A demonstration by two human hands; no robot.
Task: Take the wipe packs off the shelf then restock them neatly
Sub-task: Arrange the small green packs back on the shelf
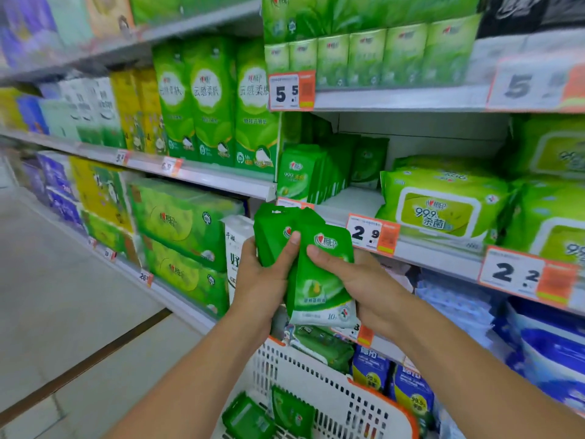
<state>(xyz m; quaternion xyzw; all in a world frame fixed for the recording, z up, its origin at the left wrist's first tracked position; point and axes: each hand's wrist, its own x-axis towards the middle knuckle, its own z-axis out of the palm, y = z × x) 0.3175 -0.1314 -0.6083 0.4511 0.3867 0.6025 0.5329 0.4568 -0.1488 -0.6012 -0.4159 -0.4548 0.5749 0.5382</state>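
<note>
Both hands hold a bundle of small green wipe packs in front of the shelf edge. My left hand grips the bundle from the left, thumb across the front. My right hand holds it from the right, thumb on the front pack. More of the same green packs stand upright in a row on the shelf just above. A white basket below my arms holds two more green packs.
Large lime-green wipe packs lie on the same shelf to the right. Price tags line the shelf edge. Tall green tissue packs fill the shelves to the left. Blue packs sit on the lower shelf. The aisle floor opens to the left.
</note>
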